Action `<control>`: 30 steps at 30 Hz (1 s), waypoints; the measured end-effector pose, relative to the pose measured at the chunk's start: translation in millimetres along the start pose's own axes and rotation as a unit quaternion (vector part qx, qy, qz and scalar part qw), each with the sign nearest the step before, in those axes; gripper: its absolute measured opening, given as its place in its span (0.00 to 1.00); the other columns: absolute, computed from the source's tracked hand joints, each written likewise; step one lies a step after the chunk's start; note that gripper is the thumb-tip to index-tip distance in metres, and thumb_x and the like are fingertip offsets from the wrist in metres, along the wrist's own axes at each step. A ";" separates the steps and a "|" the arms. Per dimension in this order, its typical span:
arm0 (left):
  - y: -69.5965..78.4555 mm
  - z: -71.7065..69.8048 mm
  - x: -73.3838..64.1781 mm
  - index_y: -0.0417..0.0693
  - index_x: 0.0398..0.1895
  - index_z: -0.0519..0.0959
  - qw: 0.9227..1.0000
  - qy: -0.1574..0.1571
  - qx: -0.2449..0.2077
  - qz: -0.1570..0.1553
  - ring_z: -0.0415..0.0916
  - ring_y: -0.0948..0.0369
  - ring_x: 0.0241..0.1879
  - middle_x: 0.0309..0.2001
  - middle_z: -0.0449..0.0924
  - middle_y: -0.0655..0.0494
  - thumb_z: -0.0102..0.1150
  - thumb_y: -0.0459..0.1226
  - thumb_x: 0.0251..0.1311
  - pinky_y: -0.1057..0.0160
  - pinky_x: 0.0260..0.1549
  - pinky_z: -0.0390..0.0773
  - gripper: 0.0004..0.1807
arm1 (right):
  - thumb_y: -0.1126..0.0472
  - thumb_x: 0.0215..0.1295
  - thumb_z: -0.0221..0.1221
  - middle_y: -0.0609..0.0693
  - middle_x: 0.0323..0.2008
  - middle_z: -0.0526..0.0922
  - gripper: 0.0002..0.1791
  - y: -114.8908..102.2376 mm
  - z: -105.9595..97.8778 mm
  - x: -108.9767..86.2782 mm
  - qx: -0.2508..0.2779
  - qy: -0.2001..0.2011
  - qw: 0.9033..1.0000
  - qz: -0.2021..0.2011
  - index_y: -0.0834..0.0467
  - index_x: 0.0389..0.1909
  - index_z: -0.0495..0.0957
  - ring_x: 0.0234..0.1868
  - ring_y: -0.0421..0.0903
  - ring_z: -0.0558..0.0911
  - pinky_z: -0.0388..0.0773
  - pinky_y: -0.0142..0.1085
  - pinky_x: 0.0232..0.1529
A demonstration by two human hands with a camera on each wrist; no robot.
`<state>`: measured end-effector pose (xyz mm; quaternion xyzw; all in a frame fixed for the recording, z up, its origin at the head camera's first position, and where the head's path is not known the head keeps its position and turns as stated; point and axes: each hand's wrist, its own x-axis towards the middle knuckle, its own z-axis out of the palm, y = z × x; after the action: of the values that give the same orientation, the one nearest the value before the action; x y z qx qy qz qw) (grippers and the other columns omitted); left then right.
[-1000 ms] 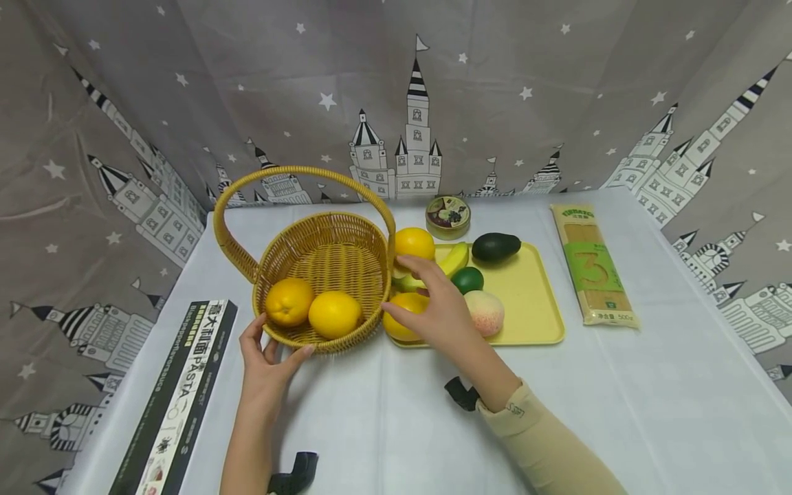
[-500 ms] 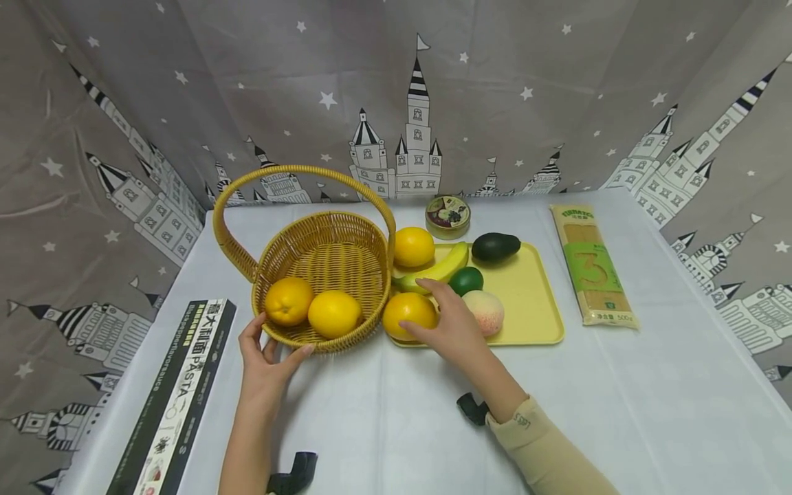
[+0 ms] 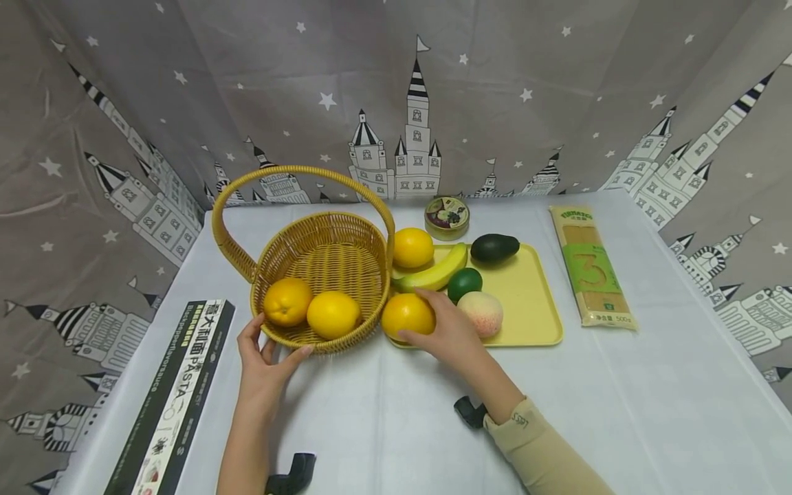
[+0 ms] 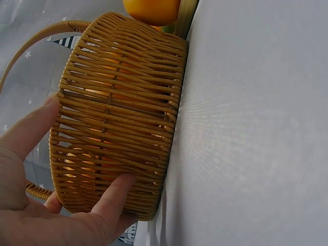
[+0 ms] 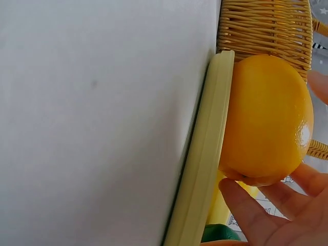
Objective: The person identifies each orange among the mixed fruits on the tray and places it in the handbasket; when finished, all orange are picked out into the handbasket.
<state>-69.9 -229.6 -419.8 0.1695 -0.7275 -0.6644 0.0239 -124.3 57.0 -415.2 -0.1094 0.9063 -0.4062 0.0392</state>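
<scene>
My left hand [image 3: 266, 375] holds the near-left rim of a woven basket [image 3: 342, 254] with a tall arched handle. In the left wrist view, the thumb and fingertips lie against the wicker wall [image 4: 118, 118]. Two yellow-orange fruits, one an orange [image 3: 287, 302] and one lemon-like [image 3: 334, 315], rest inside at the near side. My right hand [image 3: 454, 330] curves round another orange [image 3: 405, 317] at the left end of a yellow tray [image 3: 535, 302]. In the right wrist view, its fingers lie along one side of that orange [image 5: 266, 118], the thumb at the other.
A banana [image 3: 436, 271], a yellow fruit [image 3: 413, 247], a green fruit [image 3: 465, 283], a peach [image 3: 481, 313] and an avocado [image 3: 495, 248] sit on or by the tray. Behind is a round tin [image 3: 447, 217]. A noodle packet [image 3: 592, 265] lies right, a pasta box [image 3: 173, 399] left.
My right hand has come down and toward me from above the banana and tray onto the near orange. My left hand and the basket stay nearly still.
</scene>
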 end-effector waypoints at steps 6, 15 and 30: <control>-0.5 -1.2 -0.1 0.57 0.73 0.38 1.000 0.000 0.002 -0.001 0.40 0.57 0.74 0.76 0.24 0.60 0.65 0.26 0.55 0.56 0.67 0.57 0.53 | 0.43 0.52 0.70 0.51 0.63 0.71 0.43 1.9 2.1 1.4 -0.002 -0.003 1.000 0.005 0.51 0.67 0.66 0.60 0.50 0.72 0.69 0.47 0.61; -1.3 -1.0 0.6 0.57 0.72 0.39 1.000 0.003 0.002 0.002 0.41 0.56 0.74 0.76 0.25 0.59 0.64 0.24 0.55 0.54 0.68 0.56 0.52 | 0.46 0.50 0.72 0.52 0.60 0.72 0.41 1.1 3.6 3.1 0.007 0.004 1.000 0.018 0.54 0.65 0.69 0.59 0.50 0.72 0.70 0.46 0.60; 1.0 0.0 -0.2 0.57 0.72 0.39 1.000 0.004 0.005 0.000 0.41 0.57 0.74 0.76 0.25 0.59 0.64 0.24 0.55 0.55 0.68 0.56 0.53 | 0.45 0.44 0.75 0.49 0.57 0.73 0.42 -10.6 -12.7 -0.6 0.040 0.035 0.998 0.033 0.53 0.61 0.71 0.51 0.48 0.75 0.76 0.44 0.52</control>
<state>-69.9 -229.5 -418.8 0.1719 -0.7309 -0.6600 0.0262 -123.9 59.5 -398.9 -0.0634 0.8932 -0.4444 0.0249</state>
